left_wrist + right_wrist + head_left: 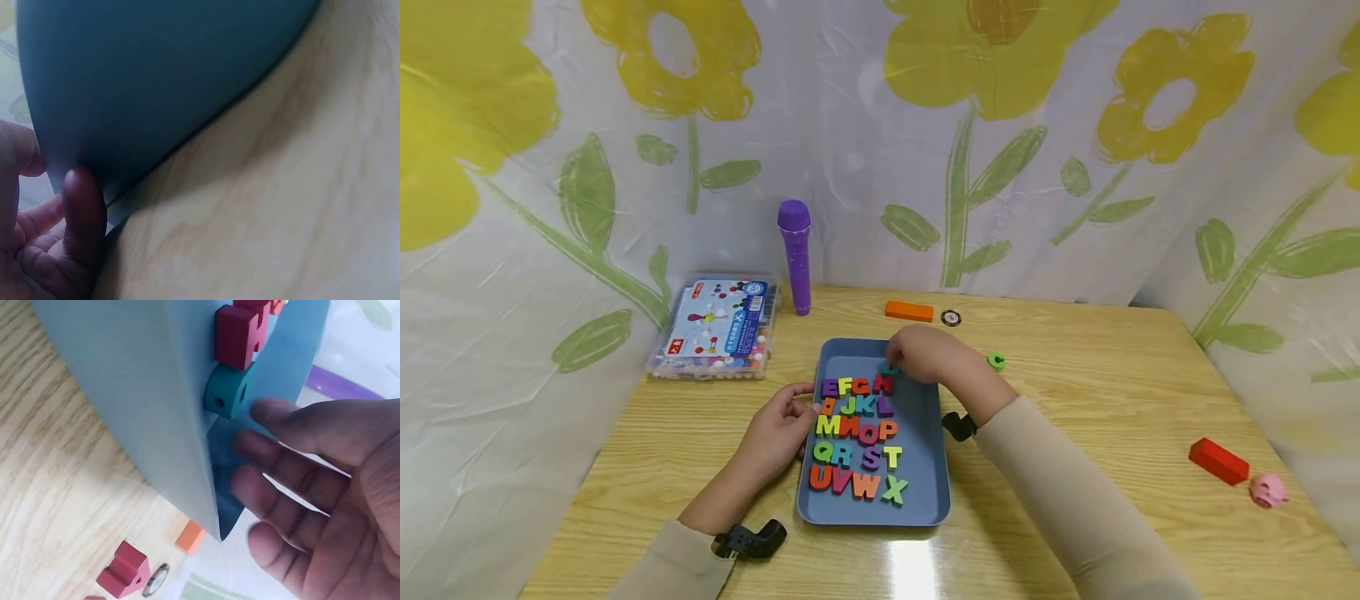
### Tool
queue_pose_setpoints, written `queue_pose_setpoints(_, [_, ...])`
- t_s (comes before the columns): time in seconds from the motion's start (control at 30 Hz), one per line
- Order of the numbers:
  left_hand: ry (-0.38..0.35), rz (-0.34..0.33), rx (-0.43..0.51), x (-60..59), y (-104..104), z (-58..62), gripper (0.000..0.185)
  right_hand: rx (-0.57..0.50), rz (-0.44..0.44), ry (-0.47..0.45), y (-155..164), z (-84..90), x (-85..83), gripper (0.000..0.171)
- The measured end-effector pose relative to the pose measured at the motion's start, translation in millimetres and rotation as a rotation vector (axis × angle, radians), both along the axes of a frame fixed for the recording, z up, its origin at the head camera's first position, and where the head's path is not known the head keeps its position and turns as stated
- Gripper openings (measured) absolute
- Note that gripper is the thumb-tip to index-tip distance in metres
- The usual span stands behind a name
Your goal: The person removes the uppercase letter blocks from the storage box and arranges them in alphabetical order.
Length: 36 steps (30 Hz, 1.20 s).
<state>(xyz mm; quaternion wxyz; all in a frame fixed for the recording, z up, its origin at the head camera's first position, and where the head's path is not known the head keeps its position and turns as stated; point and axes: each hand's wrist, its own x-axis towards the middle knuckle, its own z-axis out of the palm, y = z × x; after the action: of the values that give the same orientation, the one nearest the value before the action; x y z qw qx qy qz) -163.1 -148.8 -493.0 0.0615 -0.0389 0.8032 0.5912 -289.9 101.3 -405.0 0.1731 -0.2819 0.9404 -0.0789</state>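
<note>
Two beige sleeves (1067,492) come closest to the head camera, each with one black wrist camera (752,542) at the cuff. One blue tray (921,467) sits mid-counter (1060,400), its left wall pinched between the thumb and fingers of the left hand (778,429). The right hand (928,354) is at the tray's far right corner, fingers apart and clamped on nothing; one teal letter (222,394) lies inside, just beside its thumb and next to the red H (882,383). Twenty letters (827,427), E through X, fill five rows of four, making twenty-one visible in the tray. At least two more lie outside: one green C (992,360) and one red letter (119,569), the latter beside one chip (951,317).

Along the back are one clear box (715,325), one standing purple mic (797,258) and one orange bar (909,312). Far right, one red block (1219,461) lies near one pink pig (1268,490). One flowered cloth (850,167) hangs behind.
</note>
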Motion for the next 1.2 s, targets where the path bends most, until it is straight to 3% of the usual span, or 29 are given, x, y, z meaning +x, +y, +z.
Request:
queue_pose_setpoints(0.2, [-0.004, 0.002, 0.006, 0.7, -2, 1.5, 0.045, 0.052, -0.021, 0.055, -7, 0.5, -3.2, 0.012])
queue_pose_setpoints(0.4, [-0.01, 0.0, 0.016, 1.0, -1, 0.8, 0.044, 0.163, -0.002, 0.124, -17, 0.6, -3.4, 0.031])
queue_pose_setpoints(0.7, [-0.003, 0.003, 0.004, 0.9, -1, 0.5, 0.044, 0.227, 0.007, 0.136, -23, -6.8, -3.6, 0.028])
queue_pose_setpoints(0.9, [-0.001, -0.004, -0.004, -0.5, 0, 0.3, 0.044, 0.144, -0.007, 0.102, -16, -6.7, -4.5, 0.022])
queue_pose_setpoints(1.1, [0.005, 0.0, -0.015, 0.1, 0, -0.4, 0.044, -0.024, -0.013, 0.046, 3, 10.5, -5.7, 0.009])
queue_pose_setpoints(1.2, [0.005, 0.001, -0.014, 0.3, 0, -0.6, 0.044, -0.124, -0.038, 0.04, 22, 22.8, -5.5, 0.021])
